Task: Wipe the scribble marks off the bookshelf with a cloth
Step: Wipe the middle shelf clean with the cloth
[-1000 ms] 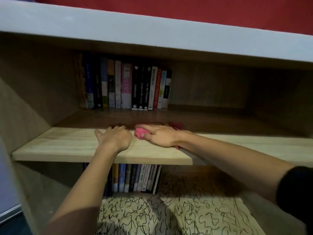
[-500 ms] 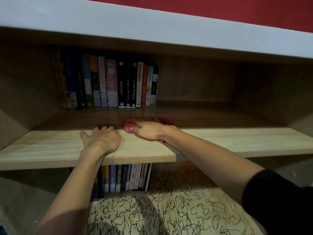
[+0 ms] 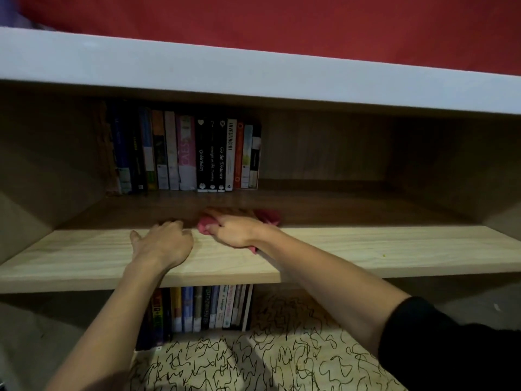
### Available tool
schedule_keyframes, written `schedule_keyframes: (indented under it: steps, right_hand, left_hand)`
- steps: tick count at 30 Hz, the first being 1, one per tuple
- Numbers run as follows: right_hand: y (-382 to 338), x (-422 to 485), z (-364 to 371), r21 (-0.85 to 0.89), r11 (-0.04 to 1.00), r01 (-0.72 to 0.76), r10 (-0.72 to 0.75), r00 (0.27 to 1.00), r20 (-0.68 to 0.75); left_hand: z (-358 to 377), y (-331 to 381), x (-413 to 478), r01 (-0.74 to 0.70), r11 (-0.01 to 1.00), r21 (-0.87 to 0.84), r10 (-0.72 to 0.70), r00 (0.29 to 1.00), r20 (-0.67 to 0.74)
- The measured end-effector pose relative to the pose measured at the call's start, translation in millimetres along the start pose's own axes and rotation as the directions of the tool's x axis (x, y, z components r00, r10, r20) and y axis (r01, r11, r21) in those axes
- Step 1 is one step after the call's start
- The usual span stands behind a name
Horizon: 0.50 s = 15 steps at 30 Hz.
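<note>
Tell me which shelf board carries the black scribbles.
The lower shelf, covered in black squiggles. The upper shelf, where the right hand grips the pink cloth, shows none.

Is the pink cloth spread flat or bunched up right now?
Bunched. The right hand grips the cloth; a wad bulges past the fingers and more shows crumpled behind the hand.
</note>
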State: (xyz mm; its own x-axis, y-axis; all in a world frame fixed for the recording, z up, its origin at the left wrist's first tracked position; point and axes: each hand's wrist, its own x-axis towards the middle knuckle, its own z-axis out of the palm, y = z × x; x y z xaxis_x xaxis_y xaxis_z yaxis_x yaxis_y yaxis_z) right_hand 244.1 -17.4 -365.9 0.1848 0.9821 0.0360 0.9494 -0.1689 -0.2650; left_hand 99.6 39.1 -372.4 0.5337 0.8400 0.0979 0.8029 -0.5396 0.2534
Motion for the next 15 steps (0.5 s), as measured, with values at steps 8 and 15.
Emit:
schedule_keyframes:
  steps: [8, 15]
  right_hand:
    - [36.9, -21.2, -37.1, 0.492, 0.867, 0.082, -0.024, 0.992, -0.124]
    - [104.8, -1.6, -28.5, 0.502, 0.853, -0.143, 0.313, 0.909, -0.274]
  left_hand:
    - [-10.3, 30.3, -13.0, -0.139, 0.985, -0.098, 0.069, 0.855, -0.514]
    - [11.4, 87.0, 19.0, -0.180, 0.950, 0.256, 0.135, 0.973, 0.185]
